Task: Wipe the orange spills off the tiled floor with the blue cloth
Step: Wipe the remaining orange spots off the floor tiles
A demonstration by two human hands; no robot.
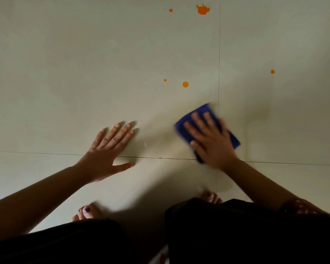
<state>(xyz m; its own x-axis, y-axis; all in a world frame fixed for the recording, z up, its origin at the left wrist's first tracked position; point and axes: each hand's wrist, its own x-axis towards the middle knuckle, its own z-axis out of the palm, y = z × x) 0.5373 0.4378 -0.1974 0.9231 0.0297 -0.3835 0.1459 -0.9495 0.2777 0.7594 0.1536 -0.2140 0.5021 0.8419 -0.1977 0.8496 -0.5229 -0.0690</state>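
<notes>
The cloth (206,113) lies folded flat on the floor (84,73), just left of a vertical tile seam. It looks soft, light and limp, so it likely handles best under a flat palm rather than a pinch. The right hand (210,138) presses on it with fingers spread straight. Beyond the cloth sit orange spots (185,84), and farther off a bigger splat (202,10). Left of the cloth, the left hand (105,149) rests open on the floor. Nothing blocks the way.

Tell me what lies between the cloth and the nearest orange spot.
Only bare tile, seen in the head view, separates the cloth from the nearest spot.
</notes>
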